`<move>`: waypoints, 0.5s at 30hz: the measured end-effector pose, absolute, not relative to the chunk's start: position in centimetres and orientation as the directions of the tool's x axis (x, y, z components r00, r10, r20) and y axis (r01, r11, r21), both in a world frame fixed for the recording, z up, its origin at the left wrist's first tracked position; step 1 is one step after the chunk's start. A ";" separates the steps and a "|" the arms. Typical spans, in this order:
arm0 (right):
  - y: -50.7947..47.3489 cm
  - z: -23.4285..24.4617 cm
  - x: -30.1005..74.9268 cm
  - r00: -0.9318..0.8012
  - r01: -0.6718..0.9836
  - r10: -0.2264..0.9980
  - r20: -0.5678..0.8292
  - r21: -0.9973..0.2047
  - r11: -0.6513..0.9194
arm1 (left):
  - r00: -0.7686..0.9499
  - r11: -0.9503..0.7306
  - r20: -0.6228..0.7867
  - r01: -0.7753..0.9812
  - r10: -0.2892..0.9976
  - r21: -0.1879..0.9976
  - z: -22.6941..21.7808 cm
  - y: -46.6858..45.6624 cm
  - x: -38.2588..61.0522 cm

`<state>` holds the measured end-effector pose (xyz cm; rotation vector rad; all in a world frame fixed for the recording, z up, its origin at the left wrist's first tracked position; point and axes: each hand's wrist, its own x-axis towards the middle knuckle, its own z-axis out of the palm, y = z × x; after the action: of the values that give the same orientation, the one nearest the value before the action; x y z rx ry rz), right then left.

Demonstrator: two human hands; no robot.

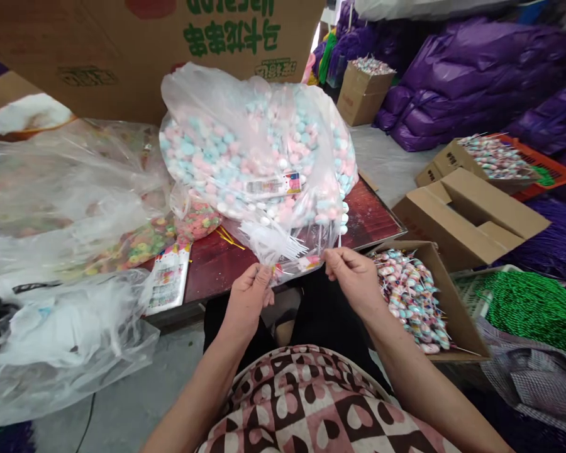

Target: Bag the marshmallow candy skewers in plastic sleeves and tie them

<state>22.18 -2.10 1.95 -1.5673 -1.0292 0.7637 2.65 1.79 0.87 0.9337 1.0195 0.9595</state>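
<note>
My left hand [249, 296] and my right hand [353, 274] both pinch a small clear packet [295, 264] with pink bits inside, held between them just off the near edge of the dark red table [372, 220]. Right behind it lies a big clear plastic bag of pink, blue and white candies [259, 157], with a bundle of white sticks [273, 242] at its front. Both hands have their fingers closed on the packet's ends.
Clear bags of coloured ring candies [136, 245] and crumpled plastic [66, 340] fill the left. An open carton of wrapped lollipops [412, 299] stands at my right, with more cartons [471, 214], purple sacks [476, 69] and green strands [538, 308] beyond. A large cardboard box [122, 56] stands behind.
</note>
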 end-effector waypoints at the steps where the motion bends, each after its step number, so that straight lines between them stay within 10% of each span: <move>1: -1.8 1.7 23.3 0.467 0.291 0.883 0.047 -0.951 -0.103 | 0.198 0.295 -0.254 -0.219 0.947 0.930 0.9 1.9 2.7; 8: 1.9 0.3 28.3 0.500 0.811 0.866 -0.022 -0.337 -0.478 | 0.123 0.348 -0.326 -0.363 0.937 0.864 1.1 2.1 2.9; 15: 2.4 0.3 29.3 0.525 0.819 0.851 -0.021 -0.260 -0.512 | 0.121 0.367 -0.350 -0.421 0.929 0.829 1.0 2.5 2.2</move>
<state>29.27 2.40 0.29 -2.5475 -1.4159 0.2148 2.18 2.48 0.96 0.6298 1.0051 1.0868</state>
